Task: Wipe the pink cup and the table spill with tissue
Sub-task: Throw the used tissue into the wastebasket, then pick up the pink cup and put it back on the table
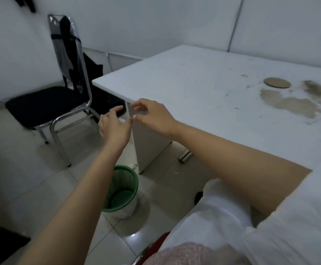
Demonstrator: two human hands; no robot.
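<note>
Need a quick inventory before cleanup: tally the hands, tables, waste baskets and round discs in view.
Hands: 2 (left hand, right hand)
Tables: 1 (white table)
Waste baskets: 1 (green basket)
Round discs: 1 (brown disc)
Total: 5

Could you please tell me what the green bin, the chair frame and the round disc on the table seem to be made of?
Green bin: likely plastic, moulded lattice wall, slight sheen. Chair frame: chromed metal tube, bright glints. Round disc: perhaps cardboard or cork, matte brown, flat.
</note>
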